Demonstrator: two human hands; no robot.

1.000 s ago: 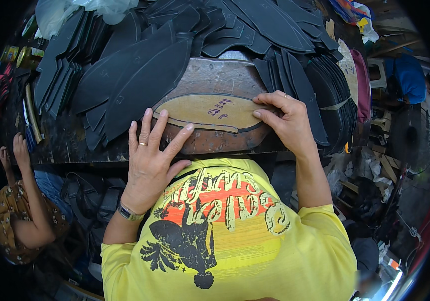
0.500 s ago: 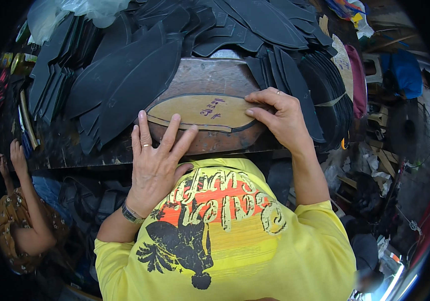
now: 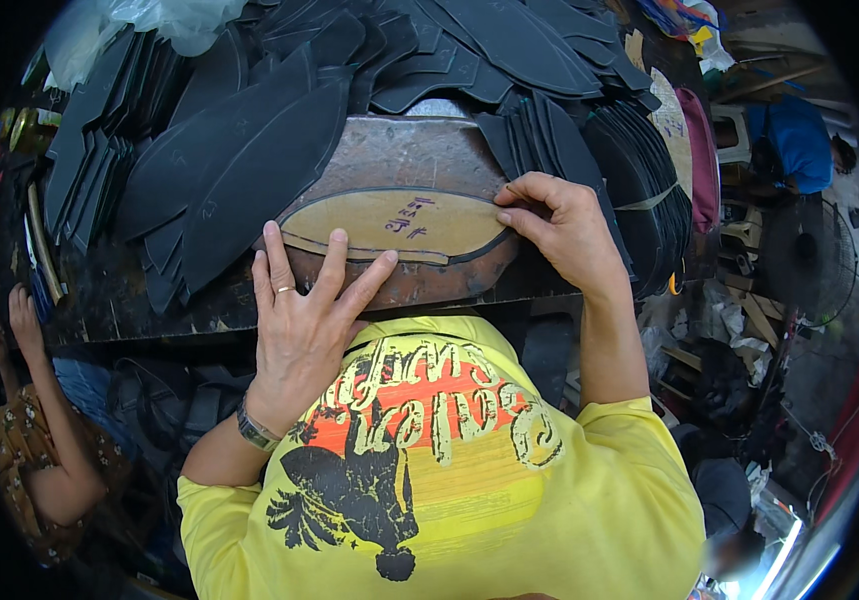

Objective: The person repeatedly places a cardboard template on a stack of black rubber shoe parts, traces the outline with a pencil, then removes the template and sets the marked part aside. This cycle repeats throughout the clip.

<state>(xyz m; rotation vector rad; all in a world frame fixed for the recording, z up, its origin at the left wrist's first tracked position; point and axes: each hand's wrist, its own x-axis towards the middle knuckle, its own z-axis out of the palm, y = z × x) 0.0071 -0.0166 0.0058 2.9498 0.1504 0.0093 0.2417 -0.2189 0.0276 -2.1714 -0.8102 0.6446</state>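
A tan cardboard pattern (image 3: 349, 215) in a long pointed oval, with purple handwriting, lies over a dark piece whose edge shows around its rim. Both rest on a worn brown board (image 3: 404, 155). My left hand (image 3: 304, 295) is open, its spread fingertips resting along the near left edge of the pattern. At the right end, my right hand (image 3: 559, 225) pinches the pattern's tip between thumb and forefinger. Whether the dark piece is also in that pinch is hidden.
Many black curved cut pieces (image 3: 259, 170) cover the bench left and behind. A banded stack of black pieces (image 3: 639, 200) stands at right. Tools (image 3: 44, 245) lie at far left. Another person's hands (image 3: 24, 320) are at lower left; a fan (image 3: 814, 260) stands at right.
The whole view has shifted slightly leftward. My right thumb and forefinger have drawn closer together at the pattern's tip. My left hand stays on the near edge.
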